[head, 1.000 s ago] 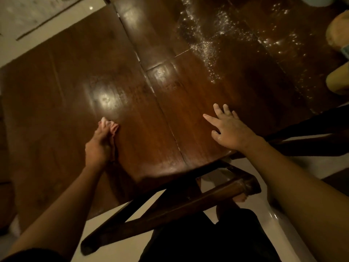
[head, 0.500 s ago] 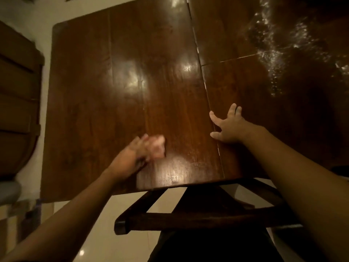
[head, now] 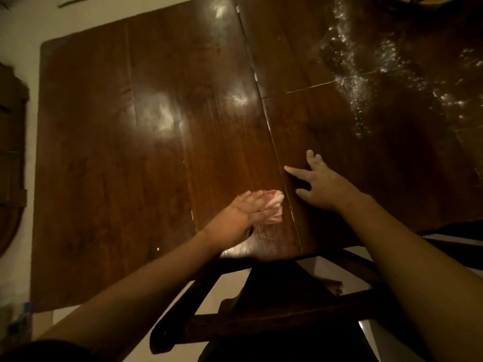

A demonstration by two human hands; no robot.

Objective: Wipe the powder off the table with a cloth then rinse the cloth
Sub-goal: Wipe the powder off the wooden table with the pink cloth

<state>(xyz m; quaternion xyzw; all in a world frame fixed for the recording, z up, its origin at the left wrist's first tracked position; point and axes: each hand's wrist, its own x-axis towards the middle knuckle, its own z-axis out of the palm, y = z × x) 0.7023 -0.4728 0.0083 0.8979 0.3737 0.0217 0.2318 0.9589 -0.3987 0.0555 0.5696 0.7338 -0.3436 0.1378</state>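
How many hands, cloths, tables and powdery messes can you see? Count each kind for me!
Hands: 2 (left hand, right hand)
Pink-and-white crumpled cloth: 1
Dark brown wooden table: 1
Scattered white powder patch: 1
Total: 5

Cloth point(head: 275, 207) sits by the near edge of the table point(head: 130, 152), just left of the seam point(head: 271, 142), left hand point(head: 235, 218) on top. Right hand point(head: 321, 186) rests just right of the seam. Powder point(head: 360, 82) lies toward the far right corner. Chair point(head: 261, 320) stands below the near edge.
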